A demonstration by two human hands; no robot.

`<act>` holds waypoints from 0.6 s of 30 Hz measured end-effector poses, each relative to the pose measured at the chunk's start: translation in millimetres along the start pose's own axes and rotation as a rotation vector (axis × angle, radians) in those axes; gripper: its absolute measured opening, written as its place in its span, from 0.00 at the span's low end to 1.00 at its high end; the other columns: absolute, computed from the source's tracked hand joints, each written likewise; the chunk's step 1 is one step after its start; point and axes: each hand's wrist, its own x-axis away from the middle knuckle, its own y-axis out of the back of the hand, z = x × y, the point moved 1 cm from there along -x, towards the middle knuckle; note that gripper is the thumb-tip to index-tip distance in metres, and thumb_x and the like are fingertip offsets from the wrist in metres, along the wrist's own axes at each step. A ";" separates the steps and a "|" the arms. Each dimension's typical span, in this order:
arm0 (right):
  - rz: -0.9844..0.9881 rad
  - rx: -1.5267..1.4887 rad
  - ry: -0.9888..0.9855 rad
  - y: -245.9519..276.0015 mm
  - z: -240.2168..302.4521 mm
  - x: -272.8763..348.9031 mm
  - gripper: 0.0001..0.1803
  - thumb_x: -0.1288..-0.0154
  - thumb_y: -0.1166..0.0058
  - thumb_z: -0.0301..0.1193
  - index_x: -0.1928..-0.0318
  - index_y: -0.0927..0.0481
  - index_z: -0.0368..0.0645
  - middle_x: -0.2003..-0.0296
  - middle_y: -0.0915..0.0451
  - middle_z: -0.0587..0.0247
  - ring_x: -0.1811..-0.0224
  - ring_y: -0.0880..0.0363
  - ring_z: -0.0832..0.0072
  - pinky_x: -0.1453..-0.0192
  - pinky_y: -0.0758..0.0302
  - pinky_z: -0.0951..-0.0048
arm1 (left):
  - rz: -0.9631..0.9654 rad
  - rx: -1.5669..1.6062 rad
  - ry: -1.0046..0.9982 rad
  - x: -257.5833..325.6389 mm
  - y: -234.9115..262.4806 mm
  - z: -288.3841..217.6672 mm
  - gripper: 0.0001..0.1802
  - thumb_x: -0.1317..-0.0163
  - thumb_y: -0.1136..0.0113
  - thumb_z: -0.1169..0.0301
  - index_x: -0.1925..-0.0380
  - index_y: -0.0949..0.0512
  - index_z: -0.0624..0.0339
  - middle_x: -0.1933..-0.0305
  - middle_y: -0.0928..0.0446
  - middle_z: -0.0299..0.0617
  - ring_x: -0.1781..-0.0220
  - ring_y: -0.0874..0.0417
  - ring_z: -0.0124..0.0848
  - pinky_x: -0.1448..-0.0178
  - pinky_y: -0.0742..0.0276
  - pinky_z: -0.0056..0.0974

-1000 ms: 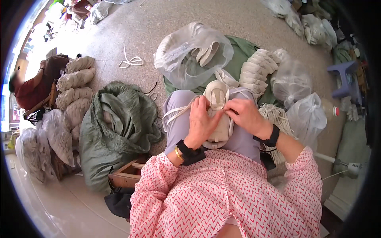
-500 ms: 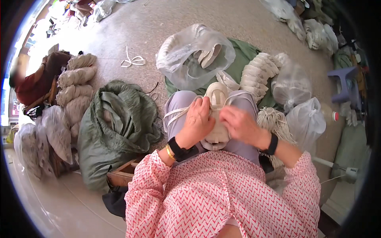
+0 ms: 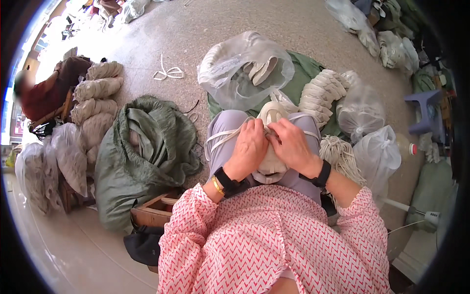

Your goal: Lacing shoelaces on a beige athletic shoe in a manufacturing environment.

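A beige lace-up sneaker rests on my lap between my knees, its toe pointing away from me. My left hand is closed over its left side, fingers bent at the lacing. On the other side my right hand pinches at the eyelets, thumb and forefinger together on what looks like the lace; the fingertips partly hide it. A loose white shoelace trails from the shoe over my left knee, and another length lies over the right knee.
Ahead, an open plastic bag of shoes lies on green cloth; a row of stacked shoes sits beside it. A bundle of laces hangs by my right knee. Left are a green sack and a wooden stool. Another person sits far left.
My right hand has moved left and closer to my left hand, onto the shoe's lacing. My left hand has shifted slightly right. The head view has turned a little.
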 end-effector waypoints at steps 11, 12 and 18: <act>-0.056 -0.191 -0.268 -13.1 -6.1 -1.5 0.13 0.44 0.36 0.18 0.59 0.23 0.37 0.74 0.23 0.58 0.74 0.23 0.66 0.68 0.26 0.64 | 0.177 -0.091 -0.048 1.3 3.6 -2.0 0.13 0.40 0.45 0.82 0.55 0.31 0.71 0.56 0.28 0.60 0.52 0.27 0.59 0.47 0.29 0.55; -0.063 -0.196 -0.256 -14.1 -4.8 0.3 0.13 0.44 0.36 0.18 0.59 0.23 0.37 0.74 0.23 0.58 0.74 0.23 0.66 0.68 0.26 0.64 | 0.138 -0.083 -0.075 1.8 3.5 -1.7 0.13 0.40 0.45 0.82 0.55 0.31 0.71 0.56 0.28 0.60 0.52 0.27 0.59 0.47 0.29 0.55; -0.135 -0.182 -0.190 -16.7 4.1 7.8 0.08 0.41 0.38 0.18 0.63 0.23 0.37 0.68 0.22 0.52 0.64 0.19 0.52 0.59 0.23 0.54 | 0.090 0.041 -0.043 4.3 2.9 0.7 0.15 0.42 0.46 0.85 0.54 0.32 0.69 0.56 0.28 0.61 0.53 0.27 0.60 0.47 0.30 0.56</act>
